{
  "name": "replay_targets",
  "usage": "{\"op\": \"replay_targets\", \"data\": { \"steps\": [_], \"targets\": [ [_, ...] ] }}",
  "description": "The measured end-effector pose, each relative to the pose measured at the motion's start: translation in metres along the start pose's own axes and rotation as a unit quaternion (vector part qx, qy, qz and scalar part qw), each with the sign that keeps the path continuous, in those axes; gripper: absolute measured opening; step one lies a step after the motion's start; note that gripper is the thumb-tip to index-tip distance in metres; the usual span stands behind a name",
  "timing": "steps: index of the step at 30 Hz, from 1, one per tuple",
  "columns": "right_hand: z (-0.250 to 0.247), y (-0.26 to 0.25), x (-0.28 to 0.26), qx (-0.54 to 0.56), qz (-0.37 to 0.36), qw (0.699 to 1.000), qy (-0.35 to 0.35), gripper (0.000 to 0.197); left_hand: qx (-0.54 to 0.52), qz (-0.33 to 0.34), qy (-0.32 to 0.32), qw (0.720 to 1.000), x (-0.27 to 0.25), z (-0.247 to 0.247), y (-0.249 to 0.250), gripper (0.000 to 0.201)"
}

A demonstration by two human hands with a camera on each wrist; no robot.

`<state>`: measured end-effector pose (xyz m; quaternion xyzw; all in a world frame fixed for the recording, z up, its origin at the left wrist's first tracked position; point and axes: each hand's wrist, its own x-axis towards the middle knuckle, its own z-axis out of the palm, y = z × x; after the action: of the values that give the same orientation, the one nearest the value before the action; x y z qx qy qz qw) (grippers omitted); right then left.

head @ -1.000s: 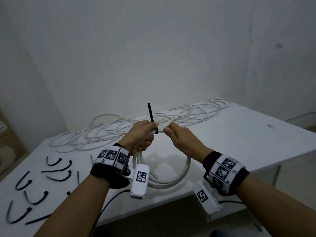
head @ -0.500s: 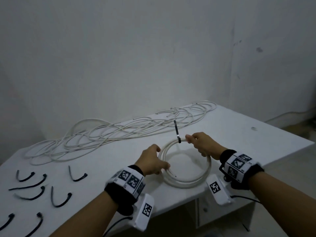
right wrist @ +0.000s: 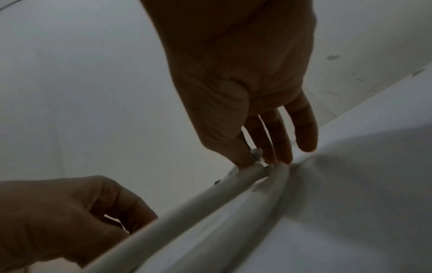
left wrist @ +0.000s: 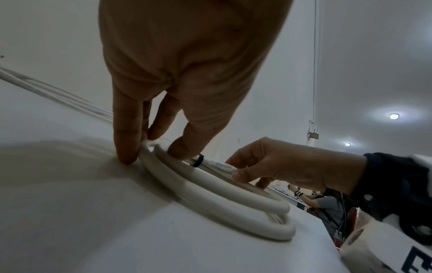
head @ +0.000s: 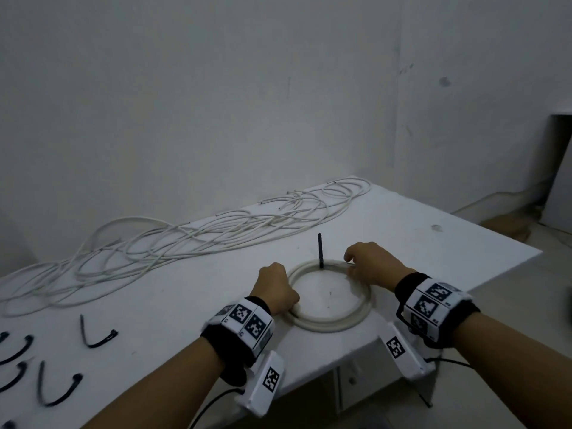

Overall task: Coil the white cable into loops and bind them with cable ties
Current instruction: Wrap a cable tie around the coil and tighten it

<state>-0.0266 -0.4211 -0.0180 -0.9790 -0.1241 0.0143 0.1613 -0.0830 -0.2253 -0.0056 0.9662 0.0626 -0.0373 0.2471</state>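
A coil of white cable (head: 334, 325) lies flat on the white table (head: 433, 243) near its front edge. A black cable tie (head: 320, 252) binds the coil's far side, its tail standing upright. My left hand (head: 277, 287) is at the coil's left side. The left wrist view shows fingers outside and thumb inside the loops (left wrist: 210, 194), pinching them, with the tie band (left wrist: 198, 161) just beyond. My right hand (head: 368, 263) sits right of the tie. In the right wrist view its thumb and fingers (right wrist: 278, 147) pinch the cable (right wrist: 187, 218).
A long tangle of loose white cable (head: 185, 239) runs along the table's back by the wall. Several spare black cable ties (head: 93, 335) lie at the front left. The table's right corner (head: 538, 252) and front edge are close to the coil.
The coil, held up in the air a second ago, now lies flat on the table. My left hand has gone from the tie to the coil's left side.
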Motion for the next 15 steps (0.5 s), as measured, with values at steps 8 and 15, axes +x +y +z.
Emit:
{"op": "replay_targets", "data": {
  "steps": [8,15],
  "targets": [
    [-0.020,-0.006,-0.002,0.007,0.009,0.997,-0.072,0.044,0.018,0.015,-0.022,0.999,0.003,-0.012,-0.003,0.031],
    [-0.058,-0.034,0.038,0.091,-0.029,0.995,-0.036,0.023,0.027,0.012,0.035,0.999,0.032,-0.065,-0.016,0.033]
  ]
}}
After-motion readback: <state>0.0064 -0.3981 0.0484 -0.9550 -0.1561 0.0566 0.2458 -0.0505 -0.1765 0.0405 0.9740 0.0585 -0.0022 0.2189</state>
